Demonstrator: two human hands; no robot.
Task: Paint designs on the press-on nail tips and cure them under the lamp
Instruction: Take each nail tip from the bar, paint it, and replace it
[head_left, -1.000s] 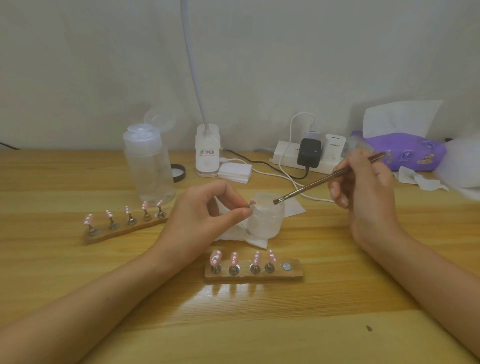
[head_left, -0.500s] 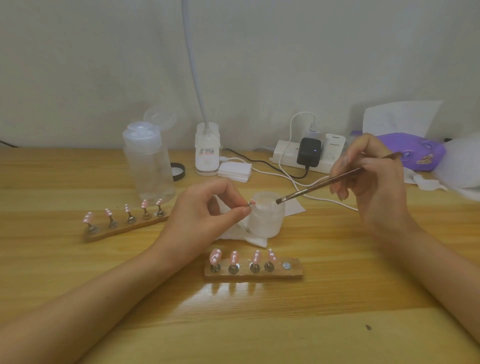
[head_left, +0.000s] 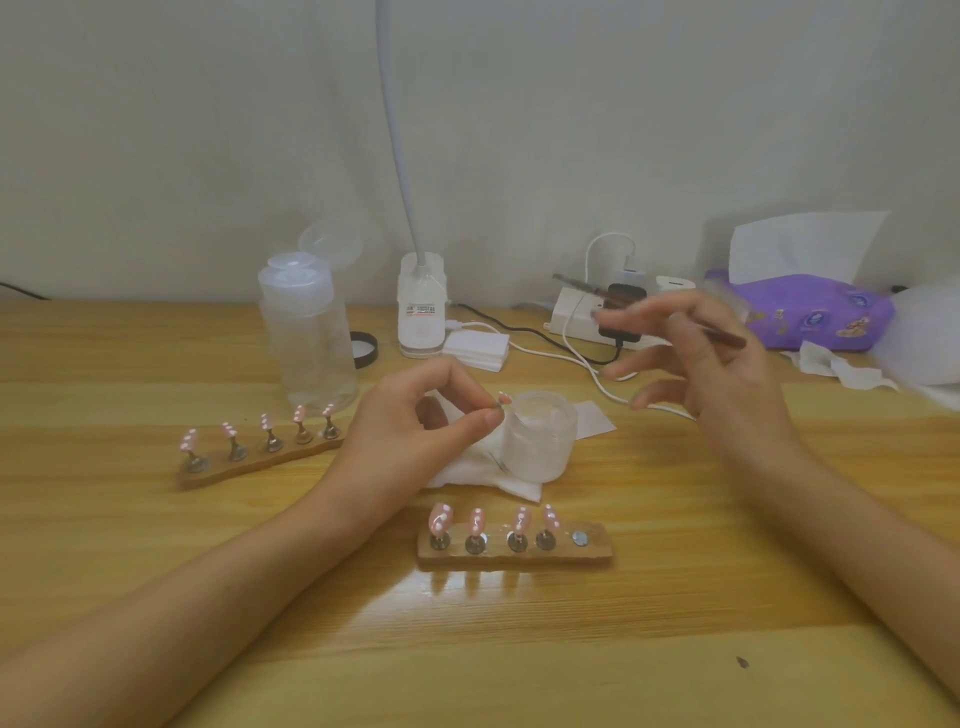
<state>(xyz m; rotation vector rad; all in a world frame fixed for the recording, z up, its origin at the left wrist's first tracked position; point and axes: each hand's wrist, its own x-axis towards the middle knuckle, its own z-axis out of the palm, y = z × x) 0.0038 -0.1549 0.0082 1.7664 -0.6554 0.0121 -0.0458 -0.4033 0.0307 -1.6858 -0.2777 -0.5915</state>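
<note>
Your right hand has drawn back from the jar, fingers spreading, and the brush has swung its tip well behind the jar.

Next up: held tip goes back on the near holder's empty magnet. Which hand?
Left, most likely. The left hand pinches the nail tip close behind the near holder. The right hand is occupied holding the brush, raised farther back.

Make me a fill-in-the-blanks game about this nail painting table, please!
The near holder carries ___ nail tips.
The far holder carries ___ nail tips.
The right hand holds a painting ___.
The tissue pack is coloured ___.
Missing words: four, five, brush, purple.
</note>
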